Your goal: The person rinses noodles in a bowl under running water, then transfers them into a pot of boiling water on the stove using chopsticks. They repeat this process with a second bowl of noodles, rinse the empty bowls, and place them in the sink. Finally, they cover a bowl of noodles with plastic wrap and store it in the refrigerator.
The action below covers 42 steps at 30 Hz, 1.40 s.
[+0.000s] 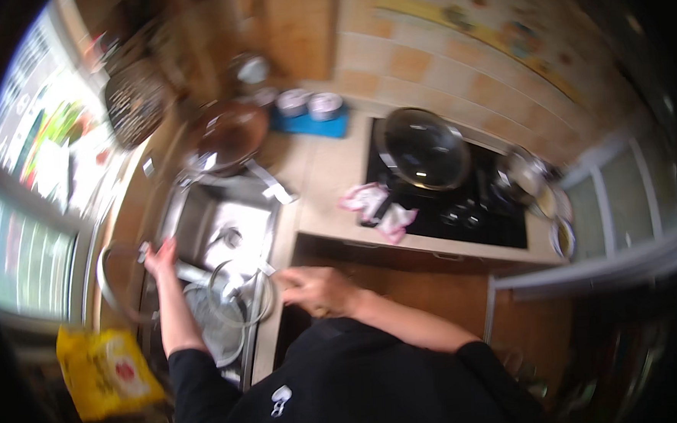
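Note:
My left hand is at the window side of the sink, its fingers against a small shiny metal part that looks like the tap lever. My right hand pinches the rim of a round clear glass vessel or lid, tilted over the near part of the sink. Blur hides its exact shape. A mesh or clear round basin sits below it in the near bowl. Beyond the divider, the steel sink bowl shows its drain.
A lidded wok stands on the black hob, with a pink-edged cloth at its near left. A brown pan rests behind the sink. Two cups stand on a blue mat. A yellow bag is at lower left.

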Available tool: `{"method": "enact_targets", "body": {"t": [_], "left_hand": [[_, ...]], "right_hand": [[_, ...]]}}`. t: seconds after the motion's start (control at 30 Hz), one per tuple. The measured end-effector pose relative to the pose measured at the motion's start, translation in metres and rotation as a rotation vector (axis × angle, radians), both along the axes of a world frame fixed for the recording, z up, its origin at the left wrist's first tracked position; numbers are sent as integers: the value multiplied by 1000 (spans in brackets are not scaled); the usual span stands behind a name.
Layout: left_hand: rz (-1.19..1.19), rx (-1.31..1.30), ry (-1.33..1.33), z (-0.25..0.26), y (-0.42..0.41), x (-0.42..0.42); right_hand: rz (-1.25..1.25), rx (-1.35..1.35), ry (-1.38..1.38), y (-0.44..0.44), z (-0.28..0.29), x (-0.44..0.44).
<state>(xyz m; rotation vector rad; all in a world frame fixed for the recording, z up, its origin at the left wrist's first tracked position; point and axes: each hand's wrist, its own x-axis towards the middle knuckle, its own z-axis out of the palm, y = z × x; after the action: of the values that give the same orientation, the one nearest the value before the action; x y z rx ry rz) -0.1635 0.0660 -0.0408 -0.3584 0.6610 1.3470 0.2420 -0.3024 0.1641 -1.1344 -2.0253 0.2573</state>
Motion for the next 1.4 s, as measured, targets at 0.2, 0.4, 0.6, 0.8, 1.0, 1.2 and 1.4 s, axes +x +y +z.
{"method": "enact_targets", "body": {"t": [0.2,0.4,0.6,0.8,1.0,1.2,1.4], "left_hand": [[-723,408,1096,-51,-41,21],[-727,213,1556,-66,-81,-16],[-752,12,2270,-35,-166,38],[-707,328,2142,-66,-192,67],[-500,246,2433,-60,-250,111],[-286,312,2531,-32,-314,155],[-349,317,2504,-44,-323,121]], "right_hand": [[-145,-123,493,-8,15,16],[-255,-113,1704,-63,46,147],[-787,338,1320,-189,77,290],[-1279,313,538,-299,59,401],[-1291,58,-24,-336,39,455],[-1213,-64,-11,-343,23,481],[-1184,-48,14,-323,13,494]]}}
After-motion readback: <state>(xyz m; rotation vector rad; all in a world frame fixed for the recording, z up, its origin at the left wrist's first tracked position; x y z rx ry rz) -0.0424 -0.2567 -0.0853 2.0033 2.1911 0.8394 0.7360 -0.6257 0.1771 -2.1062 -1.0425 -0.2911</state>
